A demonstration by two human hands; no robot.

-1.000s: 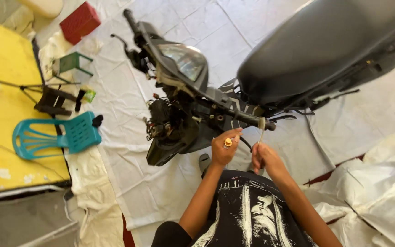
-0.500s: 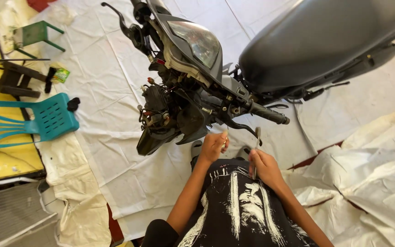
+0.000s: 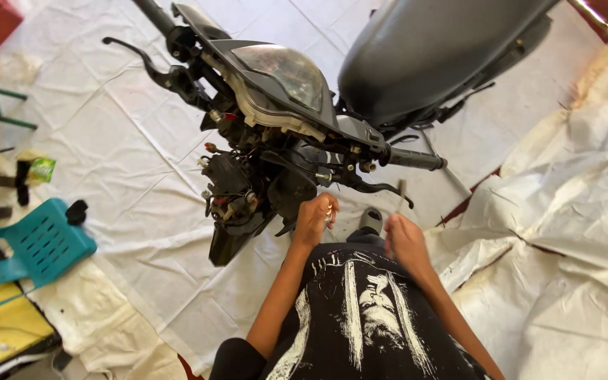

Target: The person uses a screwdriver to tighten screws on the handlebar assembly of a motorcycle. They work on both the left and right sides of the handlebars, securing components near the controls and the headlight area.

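My left hand (image 3: 314,219) is curled shut on a small yellowish tool handle (image 3: 329,213), just under the stripped front of the motorcycle (image 3: 276,141). My right hand (image 3: 406,239) is closed around a thin metal tool (image 3: 400,191) whose shaft rises straight up from my fist toward the brake lever (image 3: 378,186), just above the knuckles. The handlebar grip (image 3: 416,160) sits a little further up and slightly right of that hand, its long axis running left to right, so my right hand is nearer it. Compared with half a second ago, the bike fills more of my view and both fists sit closer under the handlebar; the teal plastic chair (image 3: 36,246) lies well off to my left.
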